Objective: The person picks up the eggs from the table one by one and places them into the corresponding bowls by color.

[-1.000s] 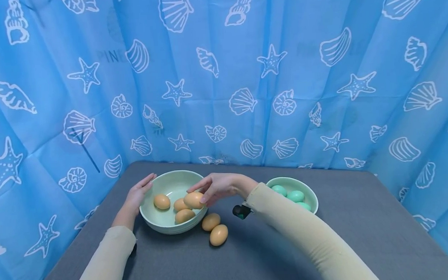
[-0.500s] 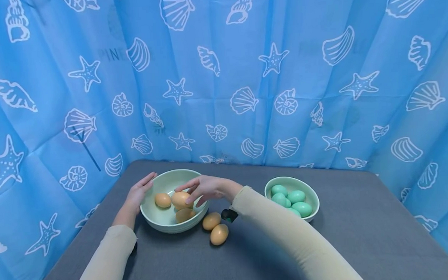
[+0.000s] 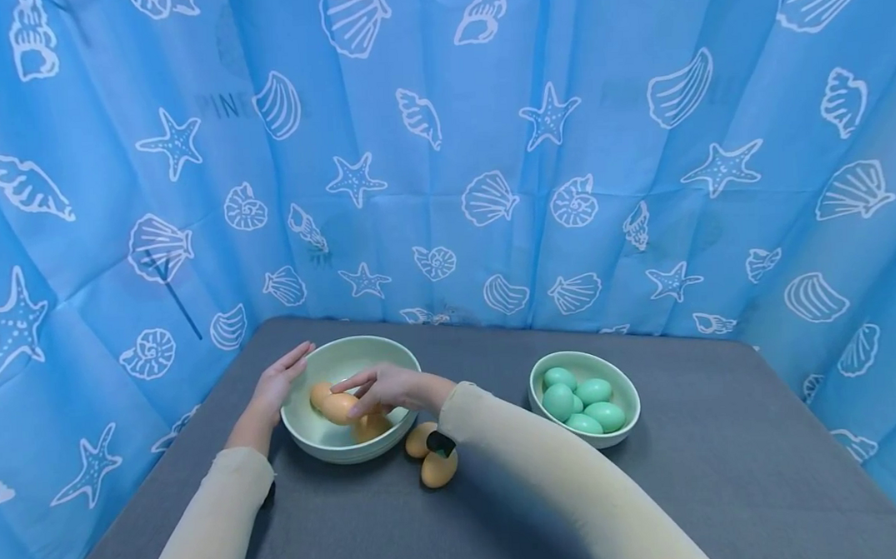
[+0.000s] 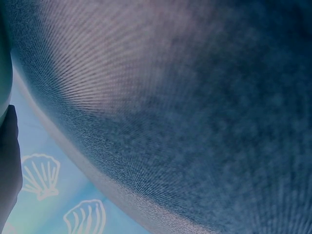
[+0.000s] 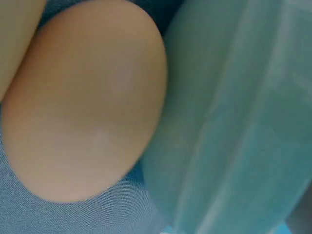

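Note:
In the head view, a large pale green bowl stands at the left of the table. My left hand rests against its left side with the fingers stretched along the rim. My right hand reaches over the right rim and pinches a brown egg low inside the bowl. Another brown egg lies just left of it, and a further brown egg is partly hidden under the hand. Two brown eggs lie outside by the bowl; the nearer egg is partly covered by the black wrist device.
A smaller green bowl with several mint-green eggs stands to the right on the grey tabletop. A blue shell-patterned curtain hangs behind. The right wrist view shows a brown egg beside the large bowl's ribbed wall.
My right hand has moved left and lower into the large bowl with the brown egg. My left hand stays at the rim. More of the smaller bowl has come into sight.

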A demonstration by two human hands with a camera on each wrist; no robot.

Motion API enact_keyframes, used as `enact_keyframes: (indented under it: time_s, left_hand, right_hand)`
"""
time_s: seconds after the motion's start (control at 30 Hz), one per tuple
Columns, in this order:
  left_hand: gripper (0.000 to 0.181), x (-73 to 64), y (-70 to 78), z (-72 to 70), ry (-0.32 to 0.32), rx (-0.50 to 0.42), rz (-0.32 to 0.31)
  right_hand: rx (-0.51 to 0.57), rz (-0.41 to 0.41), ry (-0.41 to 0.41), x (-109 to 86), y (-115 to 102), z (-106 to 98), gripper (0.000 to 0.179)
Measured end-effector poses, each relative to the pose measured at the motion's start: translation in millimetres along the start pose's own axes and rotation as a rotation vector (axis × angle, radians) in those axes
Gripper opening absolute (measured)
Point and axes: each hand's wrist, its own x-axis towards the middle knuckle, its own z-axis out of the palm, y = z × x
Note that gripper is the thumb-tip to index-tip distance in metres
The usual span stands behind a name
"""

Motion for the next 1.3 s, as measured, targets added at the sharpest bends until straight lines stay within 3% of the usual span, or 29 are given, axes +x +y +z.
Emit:
enact_keyframes:
  time_s: [0.77,1.03,1.3]
  left_hand:
    - [0.048,-0.6,-1.1,-0.2,-0.003,0.034,0.009]
    - [0.048,-1.0,-0.7,0.6,0.000,0.020,0.008]
    - [0.049,-2.0,0.3,1.4,0.006,0.032,-0.010]
  right_hand:
    - [-0.294,0.045,0.016,14.4,0,33,0.032]
    - [-0.295,0.076,0.034,11.3,-2,29,0.032]
    - [-0.171,0.048,0.032,5.1,1,18,0.037]
